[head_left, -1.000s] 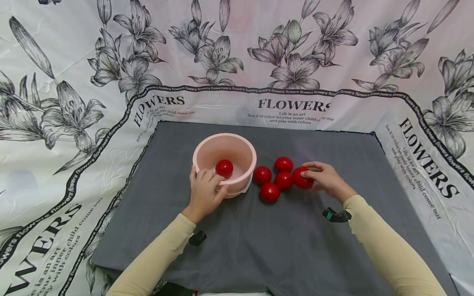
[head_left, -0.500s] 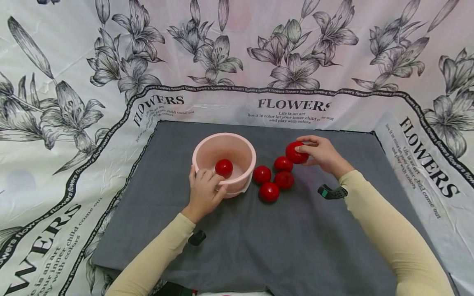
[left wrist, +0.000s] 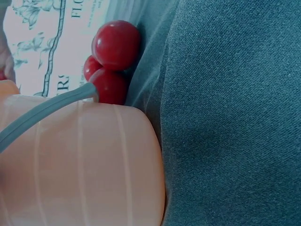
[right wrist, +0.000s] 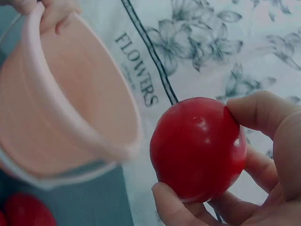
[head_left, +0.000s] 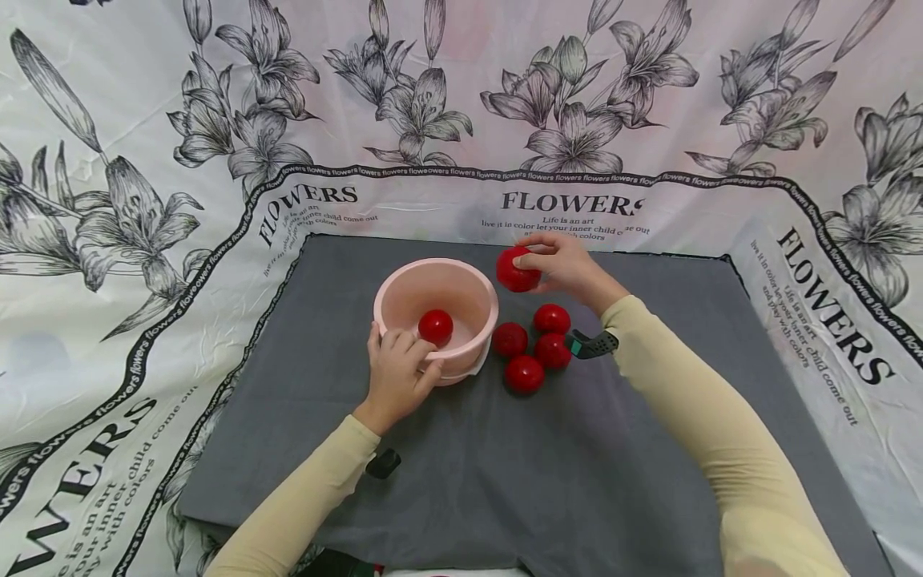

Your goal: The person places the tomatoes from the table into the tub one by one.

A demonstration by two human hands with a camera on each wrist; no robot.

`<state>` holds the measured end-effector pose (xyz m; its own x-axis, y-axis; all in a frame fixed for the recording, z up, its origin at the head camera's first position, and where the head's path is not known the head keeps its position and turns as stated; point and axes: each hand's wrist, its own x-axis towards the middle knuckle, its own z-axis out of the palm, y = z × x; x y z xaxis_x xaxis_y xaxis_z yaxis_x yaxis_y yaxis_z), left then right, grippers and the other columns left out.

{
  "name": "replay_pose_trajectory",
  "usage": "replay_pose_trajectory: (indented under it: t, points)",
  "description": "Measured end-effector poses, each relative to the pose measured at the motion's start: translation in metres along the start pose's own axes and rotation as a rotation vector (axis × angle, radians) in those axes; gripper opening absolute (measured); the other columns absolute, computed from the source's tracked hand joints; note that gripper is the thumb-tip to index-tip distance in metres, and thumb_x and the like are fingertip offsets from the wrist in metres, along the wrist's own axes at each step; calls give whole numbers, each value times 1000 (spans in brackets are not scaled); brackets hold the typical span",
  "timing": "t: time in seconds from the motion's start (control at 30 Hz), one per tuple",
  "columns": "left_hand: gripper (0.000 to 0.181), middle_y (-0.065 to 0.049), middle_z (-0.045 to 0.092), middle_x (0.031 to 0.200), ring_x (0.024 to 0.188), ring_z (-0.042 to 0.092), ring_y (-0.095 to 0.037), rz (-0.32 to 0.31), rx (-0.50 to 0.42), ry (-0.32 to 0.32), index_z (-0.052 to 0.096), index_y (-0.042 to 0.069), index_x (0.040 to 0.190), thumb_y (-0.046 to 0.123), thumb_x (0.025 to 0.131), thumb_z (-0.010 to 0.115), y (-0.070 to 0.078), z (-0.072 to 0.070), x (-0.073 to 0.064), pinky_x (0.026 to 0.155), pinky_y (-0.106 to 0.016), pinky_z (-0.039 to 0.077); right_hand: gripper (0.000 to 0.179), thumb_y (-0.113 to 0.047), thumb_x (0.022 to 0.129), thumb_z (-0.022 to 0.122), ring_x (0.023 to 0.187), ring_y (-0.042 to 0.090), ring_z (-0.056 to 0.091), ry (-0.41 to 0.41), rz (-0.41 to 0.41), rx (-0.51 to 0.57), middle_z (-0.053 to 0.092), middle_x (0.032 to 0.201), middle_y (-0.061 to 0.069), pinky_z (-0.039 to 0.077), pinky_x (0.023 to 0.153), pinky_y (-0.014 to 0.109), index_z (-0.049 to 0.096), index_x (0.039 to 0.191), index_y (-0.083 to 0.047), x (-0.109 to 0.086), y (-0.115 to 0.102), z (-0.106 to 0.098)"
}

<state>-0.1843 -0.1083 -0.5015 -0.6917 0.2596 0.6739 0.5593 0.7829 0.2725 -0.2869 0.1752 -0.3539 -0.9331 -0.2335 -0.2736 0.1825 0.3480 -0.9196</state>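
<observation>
One red ball (head_left: 508, 272) sits pinched in the person's right grip (head_left: 566, 264), and the head view gives the relation that matters: the pink bucket (head_left: 433, 280) lies just to the left of that ball and slightly nearer the person, mouth up, with the ball beside its rim rather than over it. The ball is round, so there is no long axis to line up. The left grip (head_left: 399, 369) is the nearer to the bucket, its fingers hooked over the near-left rim. A second ball (head_left: 436, 328) lies inside, and four loose balls (head_left: 524, 374) cluster to the right of the bucket on the dark grey worktop (head_left: 613, 481). A flower-printed sheet (head_left: 433, 48) rises behind and runs down both sides.

The left wrist view shows the bucket's banded wall, its grey handle (left wrist: 47, 106) and three of the loose balls beyond.

In the right wrist view, thumb and fingertips hold the ball from opposite sides, and a gap separates it from the bucket's rim.
</observation>
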Motion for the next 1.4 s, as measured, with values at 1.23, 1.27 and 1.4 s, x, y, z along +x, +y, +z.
replay_pose_trajectory:
  t: [1.23,1.27,1.4]
  points:
    - [26,-8,72,94,100,61,-29,21,9,28,72,15,90,36,93,56,1,-1,0,113,-76,28,44,-19,90,73,113,34,66,-47,-51,-206,67,130,15,62,87,48,63,133,-13,33,8,119]
    - [27,-8,72,95,101,61,-29,18,8,23,72,15,91,36,93,56,1,-1,0,113,-76,28,44,-19,90,73,113,34,66,-44,-46,-205,67,130,15,62,86,47,64,133,-13,33,8,120]
    - [28,-9,73,97,101,61,-29,14,1,23,73,15,91,37,93,56,2,-1,0,114,-76,27,44,-21,89,75,112,33,66,-31,-38,-237,66,132,14,64,81,43,64,132,-14,34,8,125]
